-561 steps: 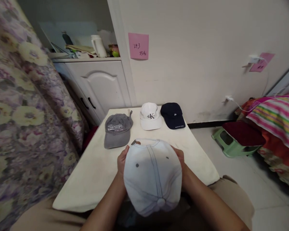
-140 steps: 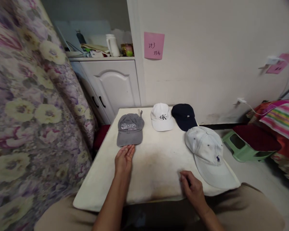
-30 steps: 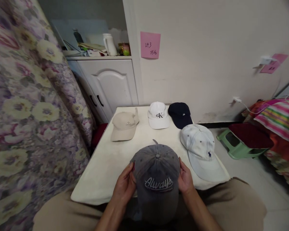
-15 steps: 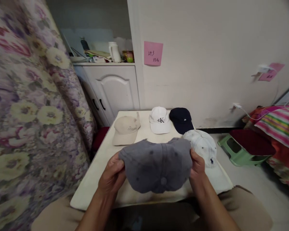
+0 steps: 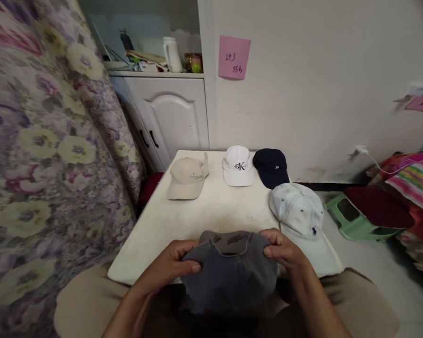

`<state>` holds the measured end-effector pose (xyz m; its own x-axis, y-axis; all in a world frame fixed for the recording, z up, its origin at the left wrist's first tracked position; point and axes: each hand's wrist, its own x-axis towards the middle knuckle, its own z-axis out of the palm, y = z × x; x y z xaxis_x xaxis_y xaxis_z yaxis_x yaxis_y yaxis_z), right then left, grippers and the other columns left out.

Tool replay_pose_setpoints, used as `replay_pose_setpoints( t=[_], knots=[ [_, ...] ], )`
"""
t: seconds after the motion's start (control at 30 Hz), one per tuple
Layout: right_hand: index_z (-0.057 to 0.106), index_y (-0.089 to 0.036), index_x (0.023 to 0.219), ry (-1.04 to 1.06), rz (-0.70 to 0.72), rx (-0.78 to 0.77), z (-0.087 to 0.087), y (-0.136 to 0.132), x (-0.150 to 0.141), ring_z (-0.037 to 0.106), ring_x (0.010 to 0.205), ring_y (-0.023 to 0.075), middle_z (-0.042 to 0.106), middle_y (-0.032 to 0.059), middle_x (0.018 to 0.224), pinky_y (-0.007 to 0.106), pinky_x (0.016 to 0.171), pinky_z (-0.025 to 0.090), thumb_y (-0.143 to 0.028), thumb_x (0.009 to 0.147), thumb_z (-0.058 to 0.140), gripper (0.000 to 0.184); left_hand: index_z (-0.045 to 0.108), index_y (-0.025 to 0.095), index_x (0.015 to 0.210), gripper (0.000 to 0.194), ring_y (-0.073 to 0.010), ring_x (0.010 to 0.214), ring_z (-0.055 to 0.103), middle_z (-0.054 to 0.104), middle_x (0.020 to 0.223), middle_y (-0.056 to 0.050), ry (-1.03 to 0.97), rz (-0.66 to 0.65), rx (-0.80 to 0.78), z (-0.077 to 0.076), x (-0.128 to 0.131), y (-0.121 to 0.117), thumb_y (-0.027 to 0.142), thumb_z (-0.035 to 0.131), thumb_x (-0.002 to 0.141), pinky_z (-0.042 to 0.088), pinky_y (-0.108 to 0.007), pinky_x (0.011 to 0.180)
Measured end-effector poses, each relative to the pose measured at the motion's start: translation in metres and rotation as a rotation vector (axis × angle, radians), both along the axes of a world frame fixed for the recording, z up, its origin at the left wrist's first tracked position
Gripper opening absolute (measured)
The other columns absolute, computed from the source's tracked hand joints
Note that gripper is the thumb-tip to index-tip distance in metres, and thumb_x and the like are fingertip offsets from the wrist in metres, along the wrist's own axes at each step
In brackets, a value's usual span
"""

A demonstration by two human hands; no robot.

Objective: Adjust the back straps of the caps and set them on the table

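Note:
A grey baseball cap hangs between my hands over the near edge of the table, its curved back opening facing up. My left hand pinches its left rim, thumb on the outside. On the opposite rim, my right hand is closed with thumb and fingers. Beyond it on the table lie a beige cap at the left, a white cap with black letters at the back, and a navy cap beside that one. A pale washed cap lies at the right, close to my right hand.
The cream-topped table stands before my knees. A floral curtain hangs at the left. Behind are a white cabinet and a wall with a pink note. To the right stands a green stool with a dark red top.
The grey cap has come down nearer to my lap and turned, so its back opening now shows at the top. Both hands stay on its rim. The other caps lie as before.

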<state>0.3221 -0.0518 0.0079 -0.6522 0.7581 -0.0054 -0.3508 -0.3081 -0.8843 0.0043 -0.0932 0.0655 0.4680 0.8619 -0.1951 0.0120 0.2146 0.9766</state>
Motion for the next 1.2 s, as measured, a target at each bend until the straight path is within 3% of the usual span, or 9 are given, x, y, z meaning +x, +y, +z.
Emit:
replay_pose_setpoints(
  t=[0.2,0.3,0.47,0.57,0.7,0.93,1.07,1.2],
  knots=[
    [0.074,-0.011,0.086,-0.068,0.142,-0.055,-0.009,-0.009,-0.006,0.051,0.057,0.0094,0.064,-0.0004,0.068,0.018,0.053,0.039,-0.04,0.068,0.085,0.036,0.075,0.015,0.081,0.013,-0.0166,0.068,0.06,0.068,0.076,-0.003,0.02,0.016,0.038,0.005,0.013,-0.004,0.029,0.073,0.081,0.045,-0.022,0.063],
    [0.073,-0.012,0.087,-0.047,0.116,-0.066,-0.011,-0.011,-0.008,0.053,0.061,0.01,0.064,0.0003,0.072,0.018,0.056,0.041,-0.035,0.072,0.082,0.029,0.076,0.017,0.088,0.012,-0.0177,0.075,0.062,0.069,0.082,-0.004,0.031,0.045,0.059,0.013,0.019,-0.011,0.026,0.071,0.083,0.047,-0.022,0.067],
    [0.071,-0.013,0.093,0.025,0.051,-0.027,0.001,-0.012,-0.01,0.059,0.068,0.0123,0.069,0.0036,0.082,0.019,0.061,0.045,-0.026,0.074,0.08,0.024,0.076,0.018,0.1,0.017,-0.0207,0.082,0.063,0.072,0.088,-0.005,0.056,0.105,0.095,0.023,0.025,-0.021,0.022,0.068,0.085,0.049,-0.022,0.07],
    [0.07,-0.013,0.092,0.078,0.052,-0.06,0.007,-0.015,-0.011,0.061,0.069,0.0127,0.069,0.004,0.083,0.019,0.063,0.046,-0.025,0.073,0.08,0.024,0.075,0.019,0.097,0.015,-0.0209,0.083,0.063,0.073,0.09,-0.005,0.042,0.142,0.087,0.021,0.029,-0.022,0.022,0.069,0.084,0.049,-0.022,0.069],
    [0.071,-0.013,0.099,0.141,0.024,-0.155,0.008,-0.019,-0.014,0.063,0.068,0.012,0.071,0.0038,0.086,0.019,0.061,0.046,-0.027,0.072,0.083,0.032,0.072,0.018,0.087,0.012,-0.0155,0.067,0.059,0.068,0.078,-0.001,-0.002,0.188,0.002,0.014,0.034,-0.02,0.029,0.073,0.081,0.044,-0.019,0.058],
    [0.071,-0.013,0.091,0.121,-0.026,-0.132,0.007,-0.018,-0.019,0.064,0.061,0.0109,0.071,0.0026,0.08,0.018,0.057,0.046,-0.032,0.073,0.083,0.029,0.07,0.018,0.084,0.019,-0.0144,0.064,0.057,0.066,0.076,0.0,-0.046,0.207,-0.007,0.012,0.044,-0.019,0.032,0.079,0.075,0.043,-0.019,0.057],
    [0.069,-0.015,0.088,0.074,-0.104,-0.09,0.02,-0.015,-0.019,0.062,0.064,0.0101,0.07,0.0008,0.08,0.018,0.061,0.046,-0.026,0.079,0.079,0.017,0.072,0.018,0.089,0.02,-0.0161,0.069,0.059,0.068,0.079,-0.002,-0.049,0.198,0.02,0.017,0.046,-0.02,0.034,0.077,0.077,0.044,-0.02,0.061],
    [0.067,-0.014,0.089,-0.009,-0.084,0.084,0.042,-0.008,-0.018,0.064,0.076,0.0136,0.071,0.0033,0.085,0.023,0.073,0.048,-0.024,0.08,0.077,0.016,0.072,0.018,0.093,0.021,-0.0159,0.071,0.058,0.068,0.082,-0.002,-0.012,0.218,0.069,0.02,0.045,-0.02,0.035,0.073,0.082,0.044,-0.02,0.063]
  ],
)
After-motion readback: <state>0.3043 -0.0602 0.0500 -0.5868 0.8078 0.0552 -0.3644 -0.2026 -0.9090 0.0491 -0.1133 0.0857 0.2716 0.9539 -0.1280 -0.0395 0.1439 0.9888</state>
